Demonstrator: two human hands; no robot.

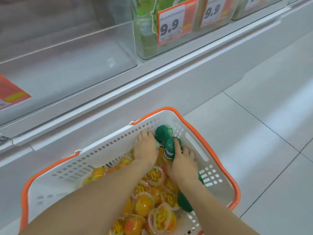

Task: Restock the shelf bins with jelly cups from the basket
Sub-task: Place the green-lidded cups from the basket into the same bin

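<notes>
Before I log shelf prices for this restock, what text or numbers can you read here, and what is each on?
"9.9" on the orange-edged price tag on the clear bin of green packs.
"9.9" on the next price tag to its right.
Third tag, top right: cut off, unreadable.
Orange tag, far left: blurred.
Fine print on the tags and jelly cup lids: too small.

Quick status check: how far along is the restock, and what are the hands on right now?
Done: the bin with green packs behind the 9.9 tag looks stocked. In hand: both hands are down in the basket; the left hand touches one green-lidded cup, the right hand grips another. Left: the clear bin on the left looks empty, and many orange jelly cups remain in the basket.
</notes>
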